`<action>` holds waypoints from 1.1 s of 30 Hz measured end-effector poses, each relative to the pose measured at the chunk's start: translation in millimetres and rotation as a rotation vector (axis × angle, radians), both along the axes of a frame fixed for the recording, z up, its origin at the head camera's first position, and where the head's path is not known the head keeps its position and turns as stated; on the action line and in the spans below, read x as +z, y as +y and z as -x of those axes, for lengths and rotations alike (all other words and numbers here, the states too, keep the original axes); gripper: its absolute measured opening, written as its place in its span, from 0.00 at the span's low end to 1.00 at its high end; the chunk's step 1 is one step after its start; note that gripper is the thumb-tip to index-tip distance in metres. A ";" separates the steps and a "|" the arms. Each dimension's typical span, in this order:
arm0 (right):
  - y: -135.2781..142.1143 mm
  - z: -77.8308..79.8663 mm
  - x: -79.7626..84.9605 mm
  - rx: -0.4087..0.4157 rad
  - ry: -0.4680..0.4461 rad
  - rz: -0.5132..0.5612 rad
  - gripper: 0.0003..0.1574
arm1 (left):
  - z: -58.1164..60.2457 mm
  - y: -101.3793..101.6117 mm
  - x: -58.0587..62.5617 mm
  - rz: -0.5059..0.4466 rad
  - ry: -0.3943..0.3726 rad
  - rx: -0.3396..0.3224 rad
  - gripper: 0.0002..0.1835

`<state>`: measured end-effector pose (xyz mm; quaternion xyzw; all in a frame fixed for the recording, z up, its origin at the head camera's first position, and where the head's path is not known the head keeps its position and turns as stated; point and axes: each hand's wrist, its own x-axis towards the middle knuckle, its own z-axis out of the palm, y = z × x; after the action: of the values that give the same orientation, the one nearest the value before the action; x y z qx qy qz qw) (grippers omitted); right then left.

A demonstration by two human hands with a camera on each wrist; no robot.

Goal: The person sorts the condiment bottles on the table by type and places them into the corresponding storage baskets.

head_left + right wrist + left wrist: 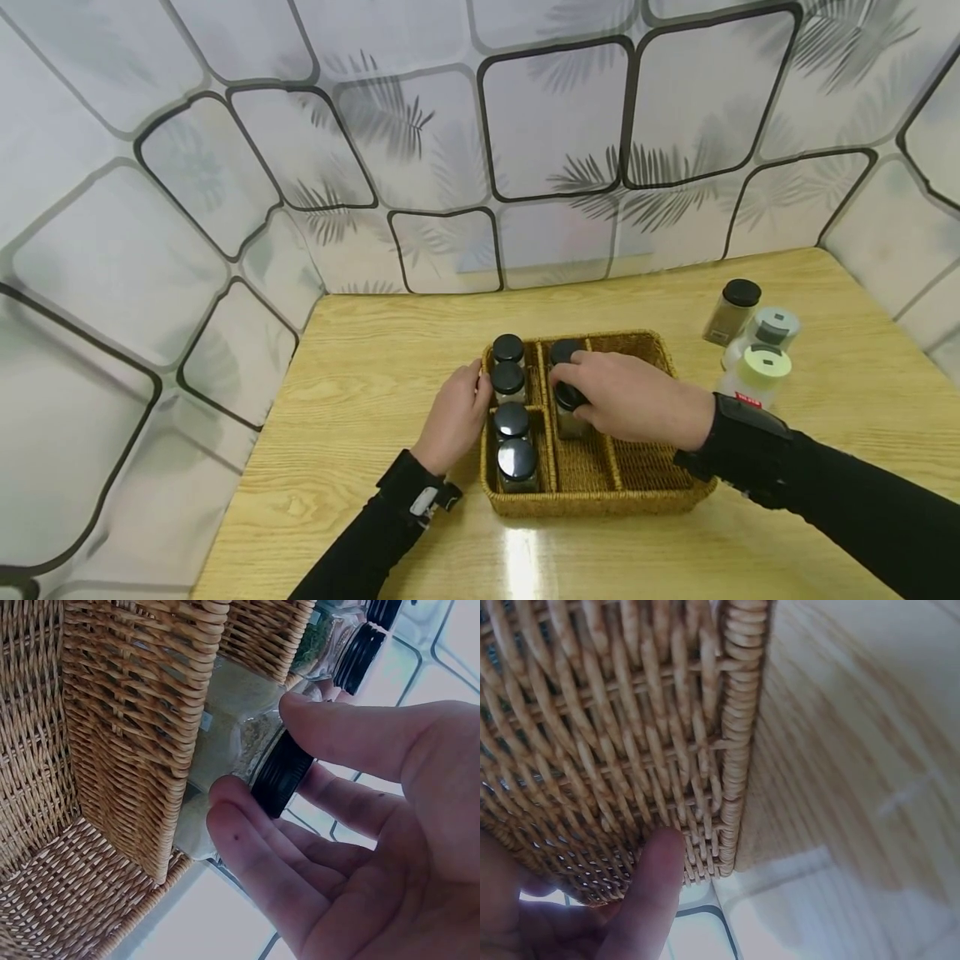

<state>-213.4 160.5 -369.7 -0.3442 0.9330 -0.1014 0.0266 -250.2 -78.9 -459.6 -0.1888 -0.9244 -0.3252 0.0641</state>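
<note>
My right hand [637,396] pinches the black lid [281,776] of a clear glass spice jar [572,423] between thumb and fingers. This jar, with pale contents, stands in the middle compartment of a wicker basket [585,504]. Just behind it, another black-lidded jar [564,350] is partly covered by the hand. At the basket's left wall, my left hand [453,417] holds the side near the far corner, its thumb [656,881] against the outer weave. Two jars [508,379] fill the far left compartment, and two more [516,458] the near left one.
Right of the basket stand a black-lidded jar [731,312], a white bottle with a grey cap [768,329] and one with a yellow-green cap [761,371]. Wicker dividers split the basket. A patterned curtain [555,125] borders the wooden table [360,358].
</note>
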 end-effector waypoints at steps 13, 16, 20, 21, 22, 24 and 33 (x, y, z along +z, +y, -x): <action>4.1 -0.5 -0.7 -0.021 -0.016 0.006 0.34 | -0.3 0.0 1.8 0.026 0.011 -0.003 0.21; 5.2 -1.4 -0.4 -0.024 -0.017 0.015 0.35 | -0.5 0.3 2.1 0.019 0.011 -0.003 0.19; 6.8 -2.7 0.3 -0.029 -0.021 0.031 0.37 | -0.8 0.2 1.7 0.019 0.014 -0.003 0.18; 7.2 -3.1 0.8 -0.031 -0.023 0.035 0.37 | -0.9 0.1 1.6 0.021 0.014 -0.002 0.18; 7.8 -3.4 1.5 -0.034 -0.023 0.037 0.38 | -0.9 0.1 1.5 0.024 0.014 0.000 0.19; 8.9 -4.1 3.7 -0.041 -0.018 0.035 0.39 | -0.8 0.1 1.6 0.024 0.014 0.000 0.20; 18.2 -5.1 18.6 -0.102 0.000 0.019 0.40 | -0.7 0.5 1.6 0.013 0.014 0.001 0.20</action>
<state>-208.2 178.7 -351.1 -0.2967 0.9483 -0.1113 0.0181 -249.5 -78.4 -458.0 -0.1911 -0.9260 -0.3180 0.0694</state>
